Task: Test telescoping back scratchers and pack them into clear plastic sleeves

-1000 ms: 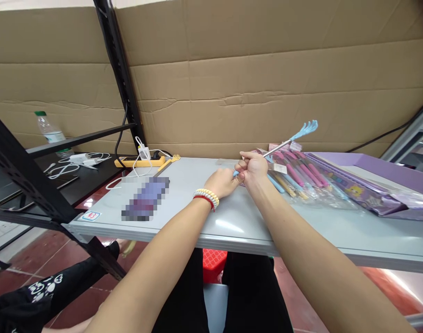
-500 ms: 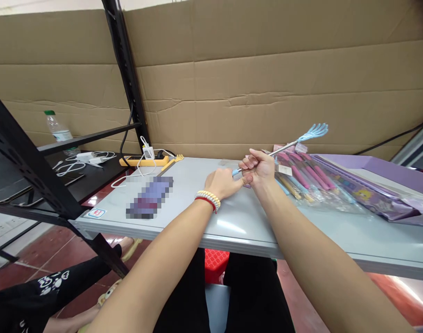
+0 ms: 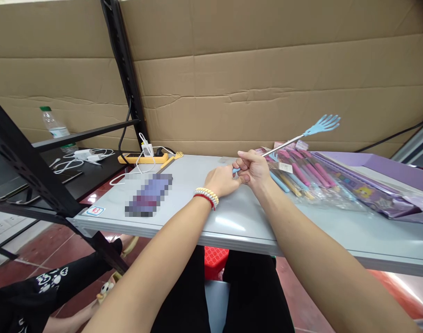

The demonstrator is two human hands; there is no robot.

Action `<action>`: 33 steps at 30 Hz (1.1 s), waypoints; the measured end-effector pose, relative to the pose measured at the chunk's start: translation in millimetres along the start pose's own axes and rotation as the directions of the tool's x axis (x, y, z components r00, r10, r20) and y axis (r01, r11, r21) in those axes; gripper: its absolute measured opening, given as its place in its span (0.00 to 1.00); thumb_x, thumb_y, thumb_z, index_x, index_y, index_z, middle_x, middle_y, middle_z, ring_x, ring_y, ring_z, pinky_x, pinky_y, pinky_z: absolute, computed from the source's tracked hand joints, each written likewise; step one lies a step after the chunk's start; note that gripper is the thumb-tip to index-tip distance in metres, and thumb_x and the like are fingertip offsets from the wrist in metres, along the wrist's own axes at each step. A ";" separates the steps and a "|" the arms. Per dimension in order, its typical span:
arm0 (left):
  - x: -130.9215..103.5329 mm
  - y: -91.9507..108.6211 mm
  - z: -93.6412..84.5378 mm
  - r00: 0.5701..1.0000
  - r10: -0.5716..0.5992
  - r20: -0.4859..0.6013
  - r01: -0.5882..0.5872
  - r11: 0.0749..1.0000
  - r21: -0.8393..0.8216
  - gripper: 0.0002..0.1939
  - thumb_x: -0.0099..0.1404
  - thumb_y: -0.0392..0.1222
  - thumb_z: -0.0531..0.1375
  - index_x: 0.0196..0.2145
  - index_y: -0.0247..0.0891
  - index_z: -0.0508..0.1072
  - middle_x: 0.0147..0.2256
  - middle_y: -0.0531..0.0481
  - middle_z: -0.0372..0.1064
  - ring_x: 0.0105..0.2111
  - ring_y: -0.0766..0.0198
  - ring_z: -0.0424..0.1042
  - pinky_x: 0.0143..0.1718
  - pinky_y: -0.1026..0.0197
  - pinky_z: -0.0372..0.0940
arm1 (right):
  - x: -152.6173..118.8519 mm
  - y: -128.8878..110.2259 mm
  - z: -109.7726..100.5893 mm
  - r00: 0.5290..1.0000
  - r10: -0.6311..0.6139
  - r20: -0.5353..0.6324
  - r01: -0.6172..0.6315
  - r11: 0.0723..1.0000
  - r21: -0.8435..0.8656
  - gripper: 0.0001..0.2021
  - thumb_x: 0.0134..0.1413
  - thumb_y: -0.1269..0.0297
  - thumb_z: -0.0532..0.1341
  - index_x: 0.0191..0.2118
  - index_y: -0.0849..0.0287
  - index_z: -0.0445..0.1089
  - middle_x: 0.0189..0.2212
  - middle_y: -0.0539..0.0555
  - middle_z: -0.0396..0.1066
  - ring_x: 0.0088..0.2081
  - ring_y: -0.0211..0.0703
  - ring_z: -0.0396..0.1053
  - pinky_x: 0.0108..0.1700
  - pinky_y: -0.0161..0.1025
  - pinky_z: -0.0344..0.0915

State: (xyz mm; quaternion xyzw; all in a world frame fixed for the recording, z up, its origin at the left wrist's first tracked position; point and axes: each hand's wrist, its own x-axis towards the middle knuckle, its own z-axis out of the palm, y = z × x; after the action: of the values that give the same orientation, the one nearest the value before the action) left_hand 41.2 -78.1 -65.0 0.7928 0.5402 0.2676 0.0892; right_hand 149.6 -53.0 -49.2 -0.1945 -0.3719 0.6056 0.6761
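A back scratcher (image 3: 282,146) with a light blue claw-shaped head and a thin metal rod slants up to the right over the table. My right hand (image 3: 253,170) is closed around it near its lower end, palm partly turned up. Against it my left hand (image 3: 221,181) is curled at the blue handle end, fingers closed and mostly hidden from view. Just right of my hands lie several packaged back scratchers (image 3: 303,173) with pink, blue and yellow handles in clear plastic. A small white label (image 3: 285,168) shows among them.
A purple box (image 3: 377,162) sits at the table's right. On the left are a pixelated phone-like object (image 3: 149,194), a yellow scratcher (image 3: 169,161) and a yellow power strip (image 3: 145,158) with white cables. Black shelf posts (image 3: 123,64) and another person's leg (image 3: 58,277) are at left.
The back scratcher's blue head has moved up and to the right, and its claws face more toward the camera. My right hand has shifted slightly left. Both hands stay closed at the handle.
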 end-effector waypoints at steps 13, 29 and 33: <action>3.6 2.5 0.7 0.977 -0.205 -0.056 0.209 0.976 0.068 0.40 0.44 0.81 0.48 0.24 0.38 0.73 0.28 0.41 0.72 0.31 0.51 0.72 0.29 0.58 0.60 | 5.0 -24.6 -2.0 0.937 -0.055 -0.344 0.120 0.978 0.171 0.20 0.43 0.74 0.55 0.21 0.57 0.37 0.10 0.40 0.32 0.12 0.28 0.34 0.12 0.31 0.39; 12.1 -43.5 -10.2 0.928 -0.170 -0.333 0.153 0.985 -0.079 0.07 0.62 0.35 0.51 0.35 0.38 0.69 0.36 0.45 0.70 0.39 0.58 0.70 0.41 0.58 0.62 | 14.6 -69.0 -51.6 0.815 -0.108 -0.569 0.275 0.937 0.216 0.15 0.53 0.63 0.49 0.22 0.57 0.39 0.12 0.42 0.36 0.11 0.30 0.36 0.13 0.31 0.35; 12.0 -36.4 -3.9 0.908 0.035 -0.417 -0.144 0.962 -0.232 0.09 0.64 0.35 0.53 0.38 0.40 0.73 0.44 0.47 0.66 0.48 0.61 0.65 0.52 0.57 0.58 | 15.7 -56.9 -50.1 0.914 -0.052 -0.402 0.132 0.976 0.176 0.18 0.55 0.59 0.50 0.21 0.57 0.40 0.11 0.42 0.41 0.11 0.31 0.41 0.13 0.31 0.40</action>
State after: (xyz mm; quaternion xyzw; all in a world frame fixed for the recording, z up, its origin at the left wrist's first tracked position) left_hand 13.0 -53.2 -73.5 0.7251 0.4702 0.4990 0.0641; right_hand 224.7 -39.4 -36.8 -0.2262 -0.1742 0.5554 0.7810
